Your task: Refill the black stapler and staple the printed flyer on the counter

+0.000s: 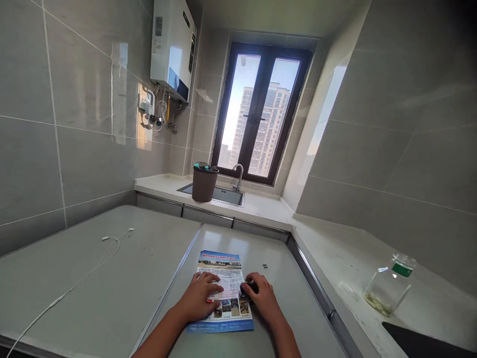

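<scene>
A printed flyer [219, 271] with a blue border lies flat on the grey surface [122, 268] in front of me. My left hand [199, 296] rests on its lower half, fingers spread flat, pressing the paper down. My right hand [263, 297] sits at the flyer's right edge with its fingers curled over a small black object [249, 288], possibly a stapler; most of it is hidden under the fingers. Two tiny dark bits [265, 266] lie on the surface just beyond the right hand.
A white cable [85, 276] trails across the left surface. A glass jar [389, 286] with a green label lies tilted on the white counter at right. Farther back stand a brown bin [203, 182], a sink [223, 195] with a tap [239, 175], a window and a wall-mounted heater [173, 44].
</scene>
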Available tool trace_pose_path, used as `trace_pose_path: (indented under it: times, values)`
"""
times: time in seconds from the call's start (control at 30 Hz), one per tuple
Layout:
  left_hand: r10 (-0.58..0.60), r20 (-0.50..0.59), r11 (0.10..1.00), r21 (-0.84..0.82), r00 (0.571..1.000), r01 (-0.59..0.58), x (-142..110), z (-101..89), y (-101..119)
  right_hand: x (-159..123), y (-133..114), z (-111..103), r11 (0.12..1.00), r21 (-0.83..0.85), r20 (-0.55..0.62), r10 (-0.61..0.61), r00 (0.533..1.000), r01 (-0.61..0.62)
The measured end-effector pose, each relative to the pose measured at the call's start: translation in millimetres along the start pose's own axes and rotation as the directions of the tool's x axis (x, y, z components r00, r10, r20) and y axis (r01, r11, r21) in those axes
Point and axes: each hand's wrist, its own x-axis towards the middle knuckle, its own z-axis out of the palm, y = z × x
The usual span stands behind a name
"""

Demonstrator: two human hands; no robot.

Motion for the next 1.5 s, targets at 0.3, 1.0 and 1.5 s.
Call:
trace_pose_path:
  times: [0.3, 1.0, 1.5]
  values:
    - [-0.003, -0.02, 1.0, -0.004, 1.0, 0.003, -0.3, 0.6, -0.7, -4.4, 21.0, -4.0, 0.975, -0.184, -0.163, 0.094, 0.982, -0.124]
    - [-0.311, -0.485, 0.95, -0.148, 0.818, 0.274, 10.9, 0.8, -28.2, 22.4, -87.9, 89.0, 0.959, -0.064, -0.169, 0.264, 0.95, -0.277]
    - [-0.428, -0.394, 0.834, -0.519, 0.813, 0.187, 15.7, 3.9, -30.8, -25.5, 56.8, -35.3, 0.984, 0.044, -0.279, 0.175, 0.944, -0.17]
